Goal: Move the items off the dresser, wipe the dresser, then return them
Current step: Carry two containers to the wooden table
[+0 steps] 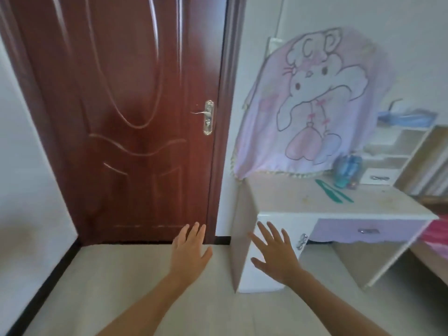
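Head view. Left hand [190, 248] and right hand [274, 255] are both raised with fingers spread and straight, holding nothing. The white dresser with a pale wood top [278, 197] stands ahead and to the right; the right hand is nearer, in front of its left front corner, whether touching I cannot tell. The items still lie on the top, further right and back from those fingers: two flat green plastic strips [333, 194], long axes running back-left to front-right, and behind them a cluster of teal and blue bottles [348, 172]. Lilac drawer [368, 230] closed, contents unseen. Pink cartoon cloth [312, 105] drapes the back. Likely a right-hand reach first.
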Demonstrator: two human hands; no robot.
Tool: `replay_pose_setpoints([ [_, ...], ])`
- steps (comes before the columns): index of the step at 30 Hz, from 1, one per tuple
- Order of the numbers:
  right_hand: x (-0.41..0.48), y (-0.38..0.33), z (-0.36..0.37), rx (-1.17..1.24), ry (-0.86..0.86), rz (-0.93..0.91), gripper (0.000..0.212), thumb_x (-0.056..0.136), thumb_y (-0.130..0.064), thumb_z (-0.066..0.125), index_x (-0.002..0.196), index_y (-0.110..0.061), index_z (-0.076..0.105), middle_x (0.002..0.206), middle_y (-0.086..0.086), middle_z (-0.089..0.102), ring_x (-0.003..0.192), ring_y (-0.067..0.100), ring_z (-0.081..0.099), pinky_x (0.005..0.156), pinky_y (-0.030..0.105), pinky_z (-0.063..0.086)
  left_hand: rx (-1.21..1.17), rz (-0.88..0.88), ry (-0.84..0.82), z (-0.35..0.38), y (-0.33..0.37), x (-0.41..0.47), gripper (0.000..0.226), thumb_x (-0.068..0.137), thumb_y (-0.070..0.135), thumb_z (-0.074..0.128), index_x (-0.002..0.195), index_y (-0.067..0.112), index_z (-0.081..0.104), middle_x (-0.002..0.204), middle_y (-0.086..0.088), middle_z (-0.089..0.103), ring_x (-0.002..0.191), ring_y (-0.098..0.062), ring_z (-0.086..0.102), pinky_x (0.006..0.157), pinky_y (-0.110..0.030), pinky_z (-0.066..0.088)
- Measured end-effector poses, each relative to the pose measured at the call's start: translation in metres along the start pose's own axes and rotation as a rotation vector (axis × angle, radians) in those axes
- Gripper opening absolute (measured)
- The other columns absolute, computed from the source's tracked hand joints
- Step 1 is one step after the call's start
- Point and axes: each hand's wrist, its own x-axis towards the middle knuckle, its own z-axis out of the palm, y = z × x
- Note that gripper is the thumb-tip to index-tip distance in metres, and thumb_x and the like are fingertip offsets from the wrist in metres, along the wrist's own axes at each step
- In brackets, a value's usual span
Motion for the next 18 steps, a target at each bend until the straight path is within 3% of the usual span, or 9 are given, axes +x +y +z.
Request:
replay_pose_setpoints([
  [3, -0.022, 0.04, -0.001, 0.051, -0.001, 0.127, 0.094, 0.039, -0.058, 0.082, 0.119, -0.028, 0.044, 0.114, 0.005, 0.067, 0.1, 0.028, 0.066, 0.071, 0.045, 0.055, -0.056, 0.09, -0.02, 0.004, 0.034, 0.019, 0.052, 0.072, 0.045, 0.04, 0.103, 0.015, 0.067, 0.103, -0.003, 0.071, 0.092, -0.029, 0.069, 0.066, -0.039, 0.056],
  [7, -0.049, 0.098, 0.002, 0.036, 0.014, 0.286, 0.095, 0.034, -0.053, 0.086, 0.116, -0.026, 0.046, 0.109, 0.009, 0.069, 0.095, 0.03, 0.068, 0.066, 0.043, 0.055, -0.116, 0.244, 0.02, 0.009, 0.092, 0.053, 0.047, 0.072, 0.041, 0.041, 0.109, 0.013, 0.05, 0.101, -0.006, 0.069, 0.089, -0.034, 0.067, 0.063, -0.039, 0.056],
  [10, -0.052, 0.133, 0.003, -0.014, -0.006, 0.379, 0.092, 0.037, -0.054, 0.086, 0.117, -0.026, 0.05, 0.111, 0.01, 0.068, 0.097, 0.03, 0.067, 0.068, 0.044, 0.055, -0.254, 0.297, 0.03, 0.022, 0.125, 0.081, 0.056, 0.078, 0.041, 0.036, 0.12, 0.007, 0.051, 0.116, -0.011, 0.063, 0.109, -0.043, 0.055, 0.086, -0.048, 0.049],
  [12, -0.043, 0.154, -0.001, -0.035, 0.038, 0.39, 0.083, 0.052, -0.051, 0.083, 0.125, -0.023, 0.053, 0.127, 0.015, 0.058, 0.113, 0.036, 0.058, 0.083, 0.053, 0.049, -0.281, 0.3, 0.016, 0.028, 0.145, 0.102, 0.056, 0.09, 0.041, 0.039, 0.136, 0.01, 0.04, 0.142, -0.007, 0.044, 0.132, -0.038, 0.033, 0.105, -0.047, 0.033],
  [14, -0.031, 0.171, -0.009, 0.029, 0.059, 0.41, 0.073, 0.081, -0.047, 0.063, 0.143, -0.026, 0.031, 0.152, 0.014, 0.023, 0.139, 0.035, 0.024, 0.109, 0.055, 0.023, -0.267, 0.319, 0.033, 0.04, 0.159, 0.13, 0.061, 0.092, 0.047, 0.033, 0.142, 0.013, 0.032, 0.15, -0.003, 0.032, 0.139, -0.032, 0.022, 0.109, -0.045, 0.026],
  [16, -0.018, 0.192, -0.003, 0.063, 0.065, 0.455, 0.068, 0.091, -0.047, 0.047, 0.147, -0.031, 0.011, 0.157, 0.006, 0.0, 0.144, 0.027, 0.002, 0.115, 0.048, 0.005, -0.293, 0.339, 0.046, 0.05, 0.172, 0.16, 0.069, 0.084, 0.052, 0.027, 0.136, 0.01, 0.043, 0.142, -0.007, 0.045, 0.133, -0.036, 0.035, 0.101, -0.049, 0.036],
  [18, -0.003, 0.214, -0.001, 0.05, 0.124, 0.45, 0.069, 0.089, -0.045, 0.053, 0.146, -0.03, 0.019, 0.156, 0.009, 0.006, 0.143, 0.032, 0.009, 0.114, 0.051, 0.009, -0.299, 0.366, 0.005, 0.061, 0.186, 0.191, 0.065, 0.081, 0.048, 0.031, 0.123, 0.005, 0.056, 0.125, -0.012, 0.06, 0.116, -0.042, 0.053, 0.085, -0.052, 0.048],
])
